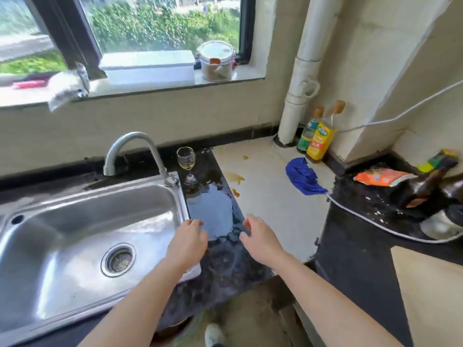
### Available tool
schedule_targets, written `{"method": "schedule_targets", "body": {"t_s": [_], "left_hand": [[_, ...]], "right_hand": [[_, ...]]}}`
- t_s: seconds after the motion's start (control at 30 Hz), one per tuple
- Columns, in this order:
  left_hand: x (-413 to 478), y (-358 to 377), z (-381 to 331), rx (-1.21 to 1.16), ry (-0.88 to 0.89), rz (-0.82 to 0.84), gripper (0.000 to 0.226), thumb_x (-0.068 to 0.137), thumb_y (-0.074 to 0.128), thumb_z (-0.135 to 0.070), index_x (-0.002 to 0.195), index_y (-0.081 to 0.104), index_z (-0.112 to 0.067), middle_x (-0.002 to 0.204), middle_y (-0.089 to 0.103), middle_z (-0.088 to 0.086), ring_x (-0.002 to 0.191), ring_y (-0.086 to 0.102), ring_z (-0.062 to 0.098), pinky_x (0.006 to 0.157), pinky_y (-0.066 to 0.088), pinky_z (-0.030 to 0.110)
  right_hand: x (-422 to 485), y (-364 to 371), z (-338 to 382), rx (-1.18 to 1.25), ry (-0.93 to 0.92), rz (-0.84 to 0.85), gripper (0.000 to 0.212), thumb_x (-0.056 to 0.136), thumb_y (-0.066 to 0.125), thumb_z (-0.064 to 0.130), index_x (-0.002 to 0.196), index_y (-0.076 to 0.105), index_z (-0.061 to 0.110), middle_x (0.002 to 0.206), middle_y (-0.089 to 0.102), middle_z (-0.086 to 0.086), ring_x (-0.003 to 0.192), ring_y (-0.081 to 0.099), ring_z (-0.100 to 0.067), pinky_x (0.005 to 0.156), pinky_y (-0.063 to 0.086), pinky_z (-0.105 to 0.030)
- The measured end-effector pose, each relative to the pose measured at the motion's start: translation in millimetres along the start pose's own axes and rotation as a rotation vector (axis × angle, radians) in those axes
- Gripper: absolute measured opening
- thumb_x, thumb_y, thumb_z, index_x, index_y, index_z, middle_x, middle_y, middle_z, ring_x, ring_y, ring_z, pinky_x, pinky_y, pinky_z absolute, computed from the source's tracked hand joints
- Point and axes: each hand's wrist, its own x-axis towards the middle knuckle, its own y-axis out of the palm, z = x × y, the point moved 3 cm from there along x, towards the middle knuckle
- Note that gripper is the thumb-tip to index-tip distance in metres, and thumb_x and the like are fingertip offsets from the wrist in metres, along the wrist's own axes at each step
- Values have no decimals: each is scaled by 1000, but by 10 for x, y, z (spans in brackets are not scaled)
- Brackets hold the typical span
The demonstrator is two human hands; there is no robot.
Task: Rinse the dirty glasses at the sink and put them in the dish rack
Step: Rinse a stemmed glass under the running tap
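Strong daylight comes in through the window [150, 23] at the back, so the scene is bright, and the greenery beyond the speckled glass is washed out. The steel sink [100, 196] carries broad pale glare on its rim and basin wall. The wet dark bench [213, 209] mirrors the sky as a bluish patch, while the left hand [188, 244] and right hand [260, 241] are lit softly and evenly. Wide-angle distortion bends the sill and the white pipe [300, 83] toward the edges, and fine detail is smeared, most of all on the cloth [67, 88] on the sill.
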Motion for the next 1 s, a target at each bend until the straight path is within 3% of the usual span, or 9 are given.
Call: {"method": "schedule_targets", "body": {"t_s": [0.13, 0.27, 0.37, 0.47, 0.53, 0.63, 0.87, 0.93, 1.0], "left_hand": [[551, -340, 146, -138, -88, -63, 39, 100, 40, -26, 137, 47, -13, 143, 48, 7, 130, 44, 23, 106, 33, 32], [1077, -634, 185, -335, -109, -140, 40, 99, 41, -17, 139, 46, -16, 142, 49, 6, 131, 42, 24, 104, 33, 33], [1485, -728, 252, -408, -133, -179, 46, 95, 42, -9, 140, 44, -18, 137, 50, 12, 134, 35, 33, 110, 30, 43], [1761, -749, 300, -541, -240, -104, 66, 91, 40, -4, 150, 26, -30, 147, 32, 10, 139, 25, 30, 116, 25, 44], [1892, -762, 321, -591, -256, -78, 72, 89, 37, 0, 150, 23, -35, 153, 26, 7, 140, 26, 26, 116, 22, 40], [2010, -769, 368, -579, -219, -31, 75, 83, 35, -2, 144, 29, -45, 153, 27, 5, 139, 27, 28, 116, 21, 45], [1938, -821, 415, -632, -123, 31, 67, 90, 33, 7, 144, 37, -33, 150, 37, -1, 142, 27, 18, 117, 22, 37], [1834, -891, 370, -640, -47, 49, 63, 91, 36, 8, 144, 39, -27, 141, 44, -8, 134, 36, 11, 109, 29, 25], [1705, -938, 339, -652, 29, 74, 63, 89, 42, 9, 142, 40, -25, 128, 45, -15, 127, 36, 2, 101, 27, 17]], "right_hand": [[814, 121, 391, 19, -46, 56, 32, 95, 46, 26, 126, 48, 17, 124, 52, -5, 108, 51, -21, 87, 39, -30], [1512, 133, 837, 64, -140, 82, 48, 98, 40, 25, 145, 33, 29, 135, 47, -4, 119, 49, -24, 99, 41, -37], [1965, 123, 1150, 18, -231, 47, 56, 96, 41, 19, 147, 23, 37, 127, 47, -4, 107, 53, -23, 91, 47, -41], [2289, 145, 1349, -137, -274, 48, 56, 98, 39, 17, 147, 22, 37, 120, 46, -2, 97, 55, -22, 83, 51, -41], [2418, 160, 1408, -250, -308, 51, 46, 99, 39, 19, 144, 34, 29, 122, 47, -2, 99, 54, -22, 81, 52, -39], [2491, 163, 1449, -354, -374, 33, 28, 99, 41, 20, 125, 52, 18, 114, 51, -5, 94, 55, -22, 77, 51, -37], [2400, 77, 1429, -440, -396, 49, 11, 99, 47, 25, 103, 55, 17, 96, 48, 0, 81, 52, -21, 70, 49, -35], [2297, 4, 1455, -444, -386, 51, 8, 98, 50, 26, 99, 55, 20, 94, 48, 1, 81, 52, -19, 72, 52, -36], [2150, -73, 1515, -448, -386, 72, 7, 97, 52, 26, 99, 57, 21, 95, 49, 2, 81, 52, -17, 72, 52, -34]]}}
